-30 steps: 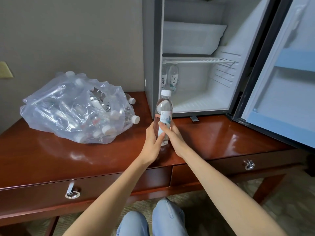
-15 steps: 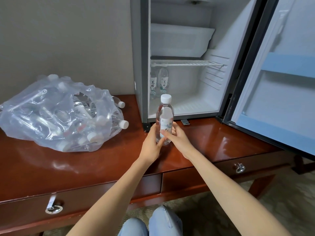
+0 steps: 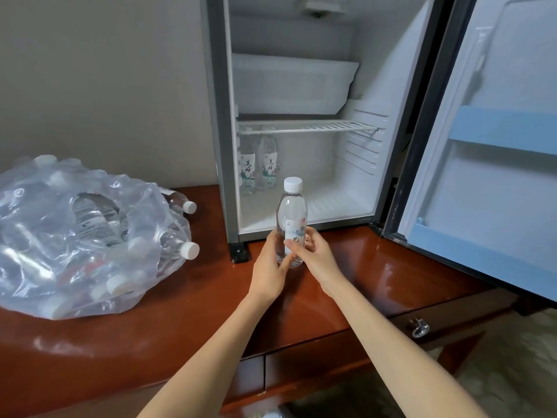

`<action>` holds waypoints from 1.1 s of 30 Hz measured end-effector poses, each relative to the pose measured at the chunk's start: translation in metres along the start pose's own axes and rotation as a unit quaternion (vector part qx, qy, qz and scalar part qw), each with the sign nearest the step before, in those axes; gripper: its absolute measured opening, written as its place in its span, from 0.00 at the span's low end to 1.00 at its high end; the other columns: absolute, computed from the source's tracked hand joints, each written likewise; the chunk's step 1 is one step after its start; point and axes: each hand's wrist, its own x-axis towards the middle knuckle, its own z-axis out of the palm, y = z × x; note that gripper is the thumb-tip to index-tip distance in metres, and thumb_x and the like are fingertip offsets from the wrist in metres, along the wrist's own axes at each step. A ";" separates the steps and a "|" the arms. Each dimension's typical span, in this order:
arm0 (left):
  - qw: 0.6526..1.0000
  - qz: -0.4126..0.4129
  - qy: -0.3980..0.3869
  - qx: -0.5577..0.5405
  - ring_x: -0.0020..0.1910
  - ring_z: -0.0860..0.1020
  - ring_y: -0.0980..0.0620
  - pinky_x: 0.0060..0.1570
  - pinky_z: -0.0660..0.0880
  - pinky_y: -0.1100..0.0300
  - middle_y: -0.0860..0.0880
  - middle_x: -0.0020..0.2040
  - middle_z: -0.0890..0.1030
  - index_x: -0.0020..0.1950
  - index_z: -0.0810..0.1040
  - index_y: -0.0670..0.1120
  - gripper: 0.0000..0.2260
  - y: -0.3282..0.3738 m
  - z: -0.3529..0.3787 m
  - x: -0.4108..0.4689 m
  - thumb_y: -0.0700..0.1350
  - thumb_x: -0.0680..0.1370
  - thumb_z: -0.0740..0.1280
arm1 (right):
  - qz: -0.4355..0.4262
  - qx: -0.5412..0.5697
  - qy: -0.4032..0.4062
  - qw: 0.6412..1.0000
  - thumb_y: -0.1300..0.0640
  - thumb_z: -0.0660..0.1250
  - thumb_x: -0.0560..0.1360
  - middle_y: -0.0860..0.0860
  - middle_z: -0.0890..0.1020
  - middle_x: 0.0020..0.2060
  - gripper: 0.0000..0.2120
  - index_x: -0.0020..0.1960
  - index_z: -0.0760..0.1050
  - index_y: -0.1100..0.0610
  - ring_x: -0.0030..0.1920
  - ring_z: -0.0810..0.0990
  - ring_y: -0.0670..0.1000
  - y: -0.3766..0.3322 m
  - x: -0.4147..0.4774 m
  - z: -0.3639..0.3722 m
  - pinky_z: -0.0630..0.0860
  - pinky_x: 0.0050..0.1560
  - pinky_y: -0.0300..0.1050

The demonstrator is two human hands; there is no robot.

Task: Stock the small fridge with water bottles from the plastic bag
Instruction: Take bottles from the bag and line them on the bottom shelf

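Observation:
Both hands hold one clear water bottle [image 3: 291,212] with a white cap upright, just in front of the small fridge's [image 3: 355,212] open lower compartment. My left hand [image 3: 269,263] wraps its lower left side and my right hand [image 3: 315,257] its lower right. Two labelled bottles [image 3: 258,164] stand at the back left of the fridge floor, under the wire shelf [image 3: 307,126]. The clear plastic bag [image 3: 75,236] with several bottles lies on the desk at the left, two white caps poking from its mouth.
The fridge door [image 3: 488,164] is swung open to the right, over the desk's right end. The fridge stands on a glossy brown wooden desk [image 3: 187,321] with drawers and metal pulls [image 3: 419,327]. A beige wall is behind the bag.
The bottle, held in both hands, has moved forward to the fridge opening. My view has shifted right and closer to the fridge.

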 end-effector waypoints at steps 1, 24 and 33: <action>1.000 -0.001 0.003 0.002 0.49 0.78 0.59 0.45 0.72 0.72 0.56 0.58 0.77 0.68 0.66 0.52 0.20 -0.001 0.002 0.003 0.44 0.78 0.67 | -0.002 0.003 0.003 1.000 0.60 0.73 0.72 0.54 0.84 0.49 0.16 0.59 0.74 0.56 0.49 0.84 0.50 0.001 0.003 -0.001 0.78 0.45 0.40; 0.998 0.035 0.029 0.033 0.52 0.77 0.58 0.50 0.72 0.66 0.61 0.57 0.77 0.71 0.64 0.53 0.22 0.026 0.012 0.069 0.45 0.79 0.66 | -0.096 -0.033 -0.009 0.995 0.65 0.66 0.77 0.46 0.84 0.42 0.10 0.55 0.74 0.53 0.41 0.84 0.42 -0.037 0.053 -0.017 0.76 0.40 0.32; 0.997 -0.025 0.046 0.063 0.60 0.76 0.47 0.52 0.70 0.61 0.46 0.61 0.78 0.69 0.67 0.46 0.22 0.002 0.012 0.111 0.48 0.77 0.69 | -0.080 -0.094 0.005 0.992 0.57 0.69 0.76 0.49 0.83 0.47 0.13 0.59 0.73 0.51 0.47 0.81 0.46 -0.018 0.104 -0.015 0.78 0.51 0.41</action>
